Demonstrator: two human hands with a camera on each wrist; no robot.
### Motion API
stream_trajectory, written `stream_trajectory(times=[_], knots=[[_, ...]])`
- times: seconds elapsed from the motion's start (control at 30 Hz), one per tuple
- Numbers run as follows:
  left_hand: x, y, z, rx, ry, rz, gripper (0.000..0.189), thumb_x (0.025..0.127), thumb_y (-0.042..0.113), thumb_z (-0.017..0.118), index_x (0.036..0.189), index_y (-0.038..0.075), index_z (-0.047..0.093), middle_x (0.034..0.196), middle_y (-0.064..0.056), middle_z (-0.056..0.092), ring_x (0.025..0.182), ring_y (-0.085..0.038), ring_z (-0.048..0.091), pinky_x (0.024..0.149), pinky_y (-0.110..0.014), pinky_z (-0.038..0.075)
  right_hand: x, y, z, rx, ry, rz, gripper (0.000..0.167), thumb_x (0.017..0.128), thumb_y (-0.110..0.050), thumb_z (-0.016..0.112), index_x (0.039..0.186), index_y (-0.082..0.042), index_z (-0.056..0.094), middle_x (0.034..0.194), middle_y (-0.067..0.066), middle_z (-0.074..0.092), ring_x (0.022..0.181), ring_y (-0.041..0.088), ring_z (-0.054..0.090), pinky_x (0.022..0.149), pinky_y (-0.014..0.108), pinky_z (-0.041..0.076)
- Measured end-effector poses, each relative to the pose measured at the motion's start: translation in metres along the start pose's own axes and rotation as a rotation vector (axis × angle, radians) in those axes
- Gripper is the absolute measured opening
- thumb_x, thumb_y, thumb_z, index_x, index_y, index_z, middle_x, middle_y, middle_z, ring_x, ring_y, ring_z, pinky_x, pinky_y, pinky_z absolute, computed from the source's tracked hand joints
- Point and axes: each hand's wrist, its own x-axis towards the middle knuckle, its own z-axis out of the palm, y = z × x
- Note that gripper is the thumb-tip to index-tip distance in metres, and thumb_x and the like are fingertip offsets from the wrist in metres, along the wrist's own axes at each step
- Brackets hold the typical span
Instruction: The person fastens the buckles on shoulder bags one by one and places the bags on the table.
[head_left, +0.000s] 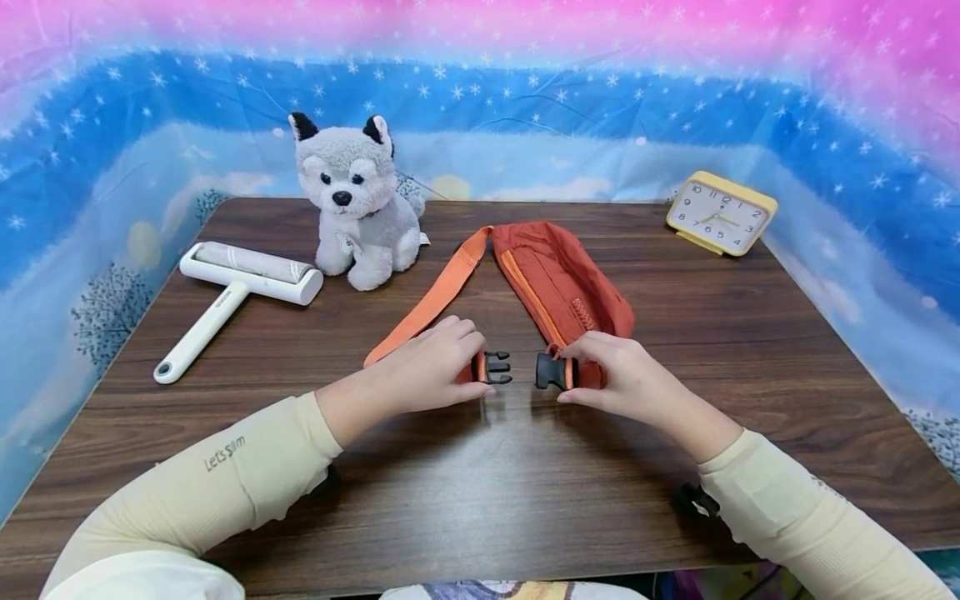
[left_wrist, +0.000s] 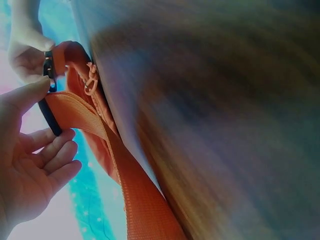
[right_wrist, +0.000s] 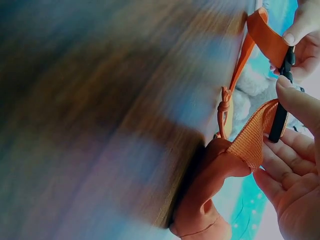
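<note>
Buckle (head_left: 551, 372) found parted, at the middle of the bench (head_left: 480, 508), in front of the person. The left hand (head_left: 435, 360) holds the prong half (head_left: 497, 367), its grip pinching that piece across its width, thumb on one edge and fingertips on the other; the right hand (head_left: 622, 372) pinches the socket half in the same way. Holding by the edges appears intended to keep prongs and mouth uncovered and facing each other. The halves are near but not touching, and appear raised off the wood. The strap (head_left: 435, 298) runs from behind the left hand to the far end of the bag (head_left: 558, 271), which lies beyond the right hand, probably so that both ends reach without strain. Bench surface: dark wood grain, a pale sheen at the centre. To the left lies a roller (head_left: 251, 265), handle toward the person; farther back a plush dog (head_left: 367, 225) sits upright, facing forward; a yellow clock (head_left: 722, 215) stands at the far right. A snowflake-printed sheet (head_left: 480, 96), pink over blue, hangs behind and along both sides.
</note>
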Motion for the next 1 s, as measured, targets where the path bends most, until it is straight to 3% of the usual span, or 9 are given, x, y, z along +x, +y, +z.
stream_trajectory(times=[0.33, 1.0], knots=[[0.0022, 0.0036, 0.0007, 0.006, 0.026, 0.047, 0.036, 0.083, 0.036, 0.07, 0.095, 0.004, 0.06, 0.086, -0.002, 0.051, 0.078, -0.018, 0.044, 0.07, -0.031, 0.039, 0.0026, -0.0024, -0.0001, 0.006, -0.008, -0.023, 0.046, 0.07, -0.029, 0.083, 0.105, -0.006, 0.064, 0.098, 0.001, 0.062, 0.085, 0.011, 0.057, 0.073, 0.032, 0.05], [0.0044, 0.0082, 0.0002, 0.002, 0.014, 0.069, 0.036, 0.081, 0.036, 0.073, 0.094, 0.005, 0.059, 0.084, 0.0, 0.048, 0.075, -0.017, 0.041, 0.066, -0.03, 0.035, 0.0039, -0.0076, 0.0039, 0.028, -0.023, -0.018, 0.045, 0.071, -0.03, 0.082, 0.106, -0.008, 0.063, 0.097, -0.001, 0.06, 0.084, 0.01, 0.057, 0.071, 0.03, 0.049]])
